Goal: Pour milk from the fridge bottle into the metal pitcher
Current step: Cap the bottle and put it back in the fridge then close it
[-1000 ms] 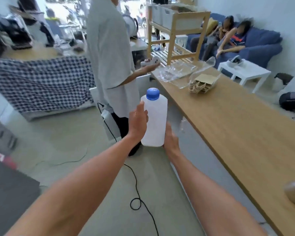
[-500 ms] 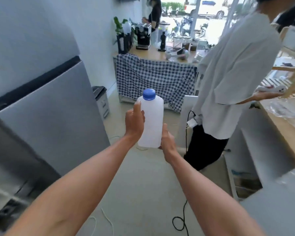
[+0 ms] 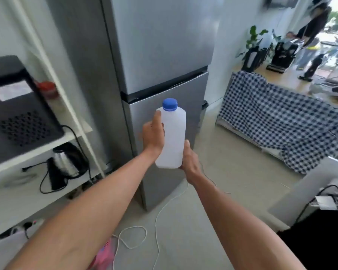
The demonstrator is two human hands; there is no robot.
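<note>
One camera rides on the person's head, looking forward and down along both arms. It faces the fridge (image 3: 164,75), close ahead.

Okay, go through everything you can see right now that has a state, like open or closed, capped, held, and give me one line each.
Milk bottle: upright, held in both hands in front of the fridge.
Blue cap: on the bottle.
Left hand: wrapped around the bottle's side.
Right hand: supporting the bottle near its base.
Fridge: both doors shut.
Kettle: on the lower shelf, lid down.
Metal pitcher: not in view.
</note>
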